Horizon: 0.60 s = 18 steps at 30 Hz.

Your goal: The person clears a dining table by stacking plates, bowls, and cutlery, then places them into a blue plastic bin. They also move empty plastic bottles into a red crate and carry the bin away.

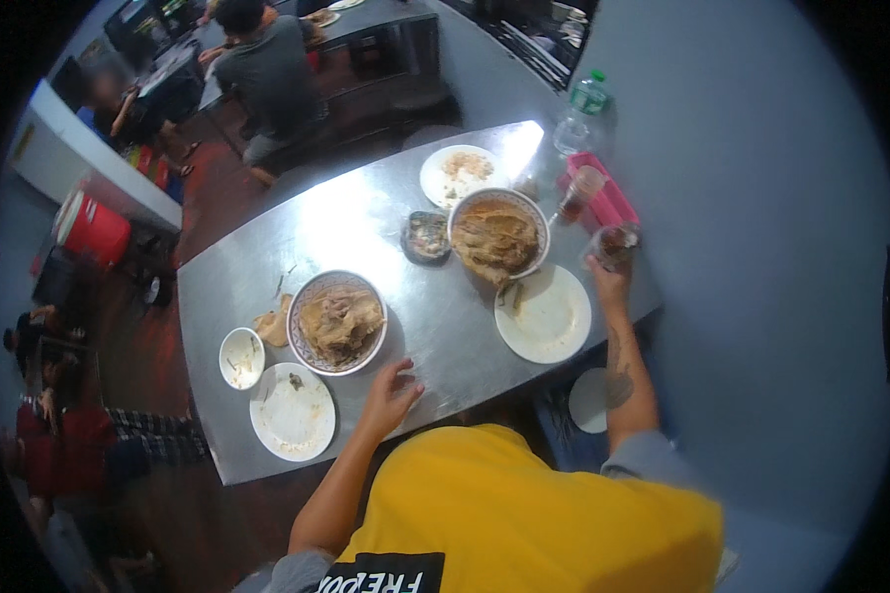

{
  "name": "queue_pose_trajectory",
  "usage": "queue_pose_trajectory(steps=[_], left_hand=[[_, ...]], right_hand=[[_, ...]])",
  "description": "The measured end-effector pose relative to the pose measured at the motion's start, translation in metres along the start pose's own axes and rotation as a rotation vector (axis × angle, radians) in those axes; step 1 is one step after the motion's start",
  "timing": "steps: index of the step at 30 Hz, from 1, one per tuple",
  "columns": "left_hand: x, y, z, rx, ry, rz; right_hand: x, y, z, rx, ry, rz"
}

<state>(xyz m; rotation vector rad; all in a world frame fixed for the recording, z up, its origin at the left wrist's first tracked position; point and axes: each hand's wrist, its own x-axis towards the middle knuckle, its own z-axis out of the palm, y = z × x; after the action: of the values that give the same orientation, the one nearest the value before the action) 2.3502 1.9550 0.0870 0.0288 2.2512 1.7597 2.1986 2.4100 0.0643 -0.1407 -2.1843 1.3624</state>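
Observation:
My right hand [610, 278] is around a clear drinking cup [620, 243] with dark brown contents, at the table's wall side. Fingers apart and holding nothing, my left hand [391, 396] hovers by the table's near edge, right of a white plate [292, 422] with scraps. Just beyond it stands a patterned bowl [377, 354] heaped with bones and meat remains [339, 320]. A second bowl [540, 252] of similar remains [495, 233] sits farther off, beside a used white plate [552, 326] close to my right hand.
The metal table [423, 319] also bears a small white bowl [242, 358], a dark-rimmed dish [426, 237], another cup [583, 185], a pink holder [610, 194], a plate with rice [449, 174] and a green-capped bottle [581, 111]. A wall [734, 244] borders the right. Several people sit beyond.

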Motion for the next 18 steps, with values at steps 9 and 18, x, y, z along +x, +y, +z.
queue_pose_trajectory(steps=[9,18], left_hand=[[-0.015,-0.006,0.007,-0.004,0.116,-0.086],[0.019,0.038,0.004,0.031,0.176,0.033]], right_hand=[[0.022,0.063,0.016,-0.16,0.179,0.085],[0.01,0.076,0.007,-0.21,0.024,0.23]])
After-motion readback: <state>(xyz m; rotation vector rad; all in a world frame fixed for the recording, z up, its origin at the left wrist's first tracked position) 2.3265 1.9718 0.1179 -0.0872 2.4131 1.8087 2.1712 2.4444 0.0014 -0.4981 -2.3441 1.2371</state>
